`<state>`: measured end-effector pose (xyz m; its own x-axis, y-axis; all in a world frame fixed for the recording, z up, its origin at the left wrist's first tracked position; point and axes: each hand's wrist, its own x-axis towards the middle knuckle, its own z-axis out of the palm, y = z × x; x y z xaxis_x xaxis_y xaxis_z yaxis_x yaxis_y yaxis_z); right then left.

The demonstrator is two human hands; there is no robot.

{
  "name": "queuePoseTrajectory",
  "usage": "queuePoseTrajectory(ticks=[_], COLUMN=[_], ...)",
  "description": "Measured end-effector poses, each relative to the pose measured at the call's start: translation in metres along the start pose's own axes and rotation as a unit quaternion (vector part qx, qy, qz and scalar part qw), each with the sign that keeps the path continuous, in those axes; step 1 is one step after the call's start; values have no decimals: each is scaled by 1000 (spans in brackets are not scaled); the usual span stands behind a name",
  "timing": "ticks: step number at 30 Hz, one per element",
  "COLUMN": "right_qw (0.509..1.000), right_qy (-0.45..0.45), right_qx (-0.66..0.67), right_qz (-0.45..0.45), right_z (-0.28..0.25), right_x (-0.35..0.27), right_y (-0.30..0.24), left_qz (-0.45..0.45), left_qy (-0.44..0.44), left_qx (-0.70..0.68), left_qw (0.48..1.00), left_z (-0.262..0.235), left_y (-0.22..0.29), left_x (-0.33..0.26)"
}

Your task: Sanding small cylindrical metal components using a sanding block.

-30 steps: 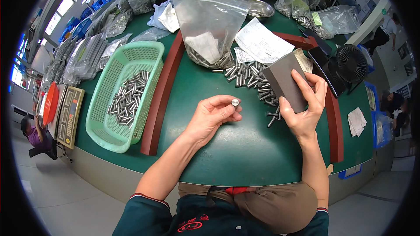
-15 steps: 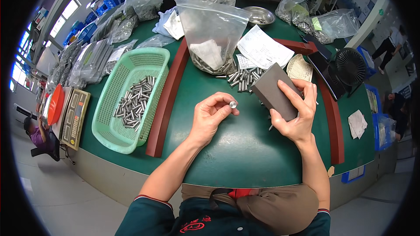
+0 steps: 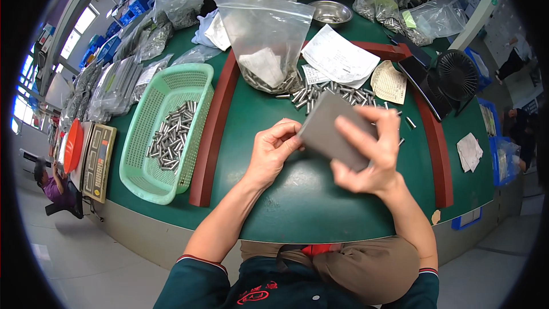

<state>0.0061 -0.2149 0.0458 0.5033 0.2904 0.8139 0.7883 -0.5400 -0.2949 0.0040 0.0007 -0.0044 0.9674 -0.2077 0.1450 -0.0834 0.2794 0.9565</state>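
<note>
My right hand (image 3: 372, 154) holds a flat grey rectangular block (image 3: 331, 131) above the green table, tilted, with its left end against my left hand. My left hand (image 3: 275, 150) is closed with its fingertips at that end of the block; earlier they pinched a small metal cylinder, now hidden by the block. A loose pile of small metal cylinders (image 3: 331, 92) lies on the table just beyond both hands.
A green plastic basket (image 3: 166, 131) with several cylinders sits left of a brown wooden strip (image 3: 213, 131). A clear bag of cylinders (image 3: 266, 40), papers (image 3: 337, 57), a metal bowl (image 3: 330, 11), a black fan (image 3: 457, 74), a scale (image 3: 98, 160) and more bags surround the work area.
My right hand has carried the grey block leftward and nearer, from over the pile to my left hand. The left hand stayed in place with the small cylinder, now covered.
</note>
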Motion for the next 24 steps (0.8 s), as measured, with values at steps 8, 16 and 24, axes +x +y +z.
queuePoseTrajectory(ticks=[8,16,24], right_qw=[999,998,999], right_qy=[-12,-10,8], right_qx=[36,54,23], right_qz=[-5,-3,25], right_z=[1,2,6], right_x=[0,-2,-7], right_y=[0,-3,0], left_qz=[-17,-35,-42], left_qy=[-2,13,-20], left_qx=[2,-9,1], left_qw=[1000,999,999], left_z=[-3,2,7], left_y=[-3,-1,10], left_x=[-1,-2,-1])
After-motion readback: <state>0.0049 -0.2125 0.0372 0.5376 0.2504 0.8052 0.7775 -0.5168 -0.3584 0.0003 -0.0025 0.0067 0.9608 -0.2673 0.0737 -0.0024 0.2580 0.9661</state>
